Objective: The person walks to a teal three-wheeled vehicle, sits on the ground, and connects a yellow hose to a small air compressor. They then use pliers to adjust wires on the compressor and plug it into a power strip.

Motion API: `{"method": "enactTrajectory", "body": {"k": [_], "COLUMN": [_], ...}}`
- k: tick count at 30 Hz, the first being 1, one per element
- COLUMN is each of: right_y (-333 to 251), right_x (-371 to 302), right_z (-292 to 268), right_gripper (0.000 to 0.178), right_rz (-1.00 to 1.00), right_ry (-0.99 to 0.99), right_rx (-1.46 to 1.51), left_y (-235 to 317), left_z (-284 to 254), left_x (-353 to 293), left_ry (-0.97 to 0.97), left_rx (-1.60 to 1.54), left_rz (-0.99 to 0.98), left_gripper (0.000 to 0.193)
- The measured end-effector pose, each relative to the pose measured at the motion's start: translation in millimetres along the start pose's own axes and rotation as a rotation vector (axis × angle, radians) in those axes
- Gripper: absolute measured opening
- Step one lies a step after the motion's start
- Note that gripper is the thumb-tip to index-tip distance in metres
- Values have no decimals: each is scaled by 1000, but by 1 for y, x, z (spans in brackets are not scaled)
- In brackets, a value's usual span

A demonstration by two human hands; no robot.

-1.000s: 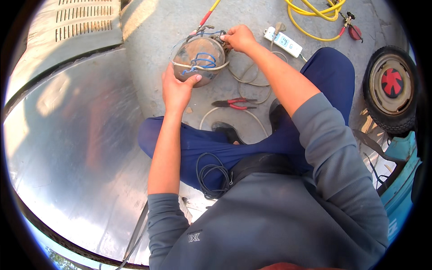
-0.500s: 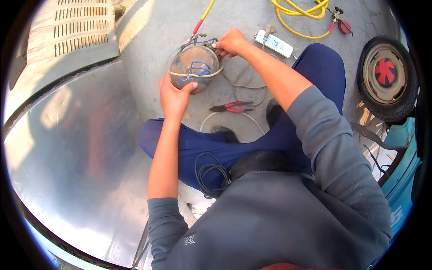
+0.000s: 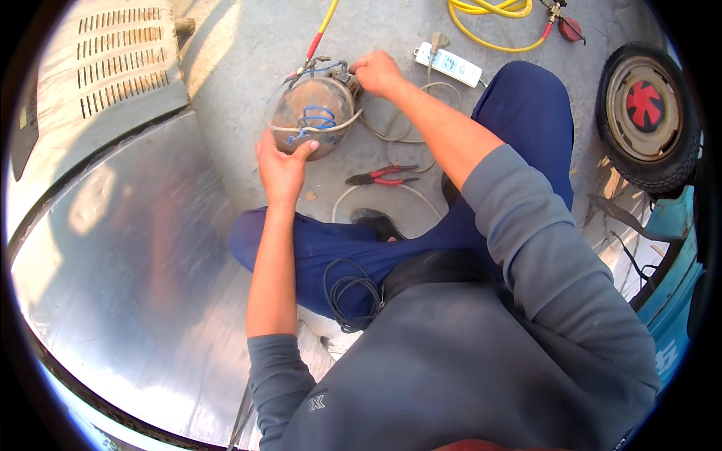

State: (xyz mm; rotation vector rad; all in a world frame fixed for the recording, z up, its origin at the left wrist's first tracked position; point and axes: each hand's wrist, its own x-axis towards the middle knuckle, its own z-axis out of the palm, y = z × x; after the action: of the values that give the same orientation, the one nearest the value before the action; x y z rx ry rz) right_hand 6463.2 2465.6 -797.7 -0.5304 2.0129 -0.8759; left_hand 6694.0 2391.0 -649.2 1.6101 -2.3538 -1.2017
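Observation:
A rusty, dome-shaped compressor (image 3: 320, 94) sits on the floor ahead of me, wound with a pale cord and a coil of blue wire (image 3: 316, 119). My left hand (image 3: 281, 171) grips its near left side, thumb on top and fingers round the flank. At its far right side, by small fittings and wires, my right hand (image 3: 377, 74) has its fingertips pinched together; what lies between them is hidden. A yellow hose (image 3: 325, 26) with a red end reaches the compressor's far side. Red-handled pliers (image 3: 383, 176) lie on the floor nearer to me.
A pale cable (image 3: 406, 140) loops beside the compressor toward a white power strip (image 3: 449, 65). Farther right are a coiled yellow hose (image 3: 489, 39) with a valve and a wheel (image 3: 644, 116). A shiny metal sheet (image 3: 143, 263) and a slotted panel (image 3: 128, 68) stand on the left.
The whole view has shifted slightly, moving most things a little left and up. Both hands remain at the compressor, with the right hand still at its far right fittings.

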Motion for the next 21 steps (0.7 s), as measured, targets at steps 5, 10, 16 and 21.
{"method": "enactTrajectory", "body": {"k": [5,10,16,21], "right_y": [-8,-4,-7,-22], "right_x": [1,-9,-1,-3], "right_z": [-4,1,-8,-17], "right_gripper": [30,29,25,25], "right_rz": [-60,-158,140,217], "right_ry": [-7,77,-97,-144], "right_rx": [-112,-133,290,332], "left_y": [0,2,2,-7], "left_z": [-1,-1,-2,3], "left_x": [6,6,3,-2], "left_ry": [-30,-45,11,50], "left_rx": [-59,-90,60,-11], "left_rz": [-13,-24,-23,-37], "left_gripper": [73,68,74,81]}}
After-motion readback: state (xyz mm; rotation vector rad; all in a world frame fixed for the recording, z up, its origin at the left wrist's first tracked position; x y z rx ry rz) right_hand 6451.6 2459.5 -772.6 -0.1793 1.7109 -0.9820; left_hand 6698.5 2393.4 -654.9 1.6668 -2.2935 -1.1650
